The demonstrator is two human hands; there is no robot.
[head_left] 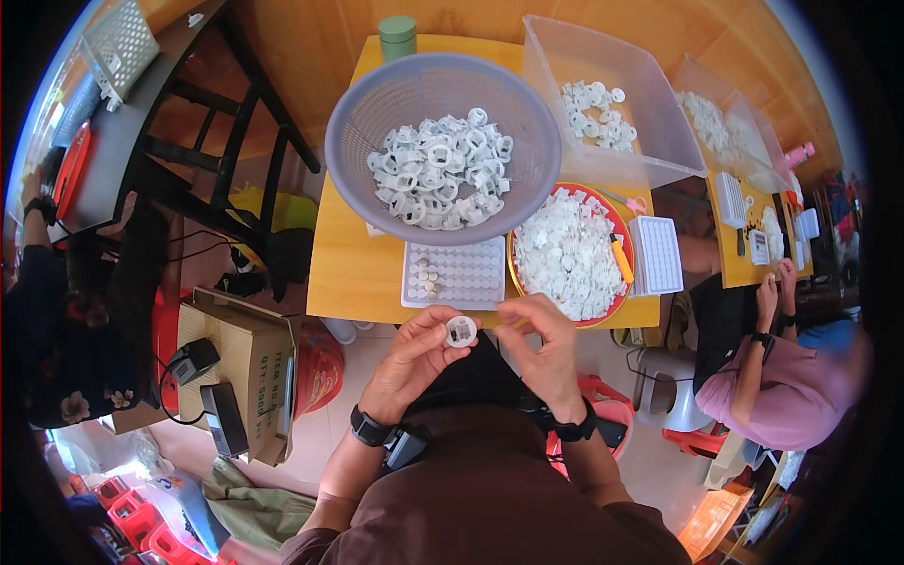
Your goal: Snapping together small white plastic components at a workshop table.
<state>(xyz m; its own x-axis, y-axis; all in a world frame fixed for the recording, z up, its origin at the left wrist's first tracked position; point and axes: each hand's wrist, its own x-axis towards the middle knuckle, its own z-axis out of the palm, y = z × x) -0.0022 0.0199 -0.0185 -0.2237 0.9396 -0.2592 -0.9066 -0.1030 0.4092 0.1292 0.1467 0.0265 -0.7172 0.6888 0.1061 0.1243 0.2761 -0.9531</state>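
Note:
Close to the table's front edge, my left hand [411,363] grips a small round white plastic housing [460,331] between thumb and fingers. Its hollow face, with dark bits inside, is turned up. Just to its right, my right hand [544,348] has thumb and fingertips drawn together in a pinch; anything between them is too small to make out. Beyond the hands lies a white tray [476,273] of round pockets, with several small metallic discs [427,276] at its left. A red-rimmed bowl [625,223] of small white plastic pieces [565,250] stands to its right.
A grey basket [353,141] of white ring-shaped parts overhangs the pocket tray. A clear bin [659,141], a green canister [397,38], an orange-handled tool [621,259] and stacked white trays [656,254] surround it. A cardboard box [268,377] stands left; a co-worker [772,395] sits right.

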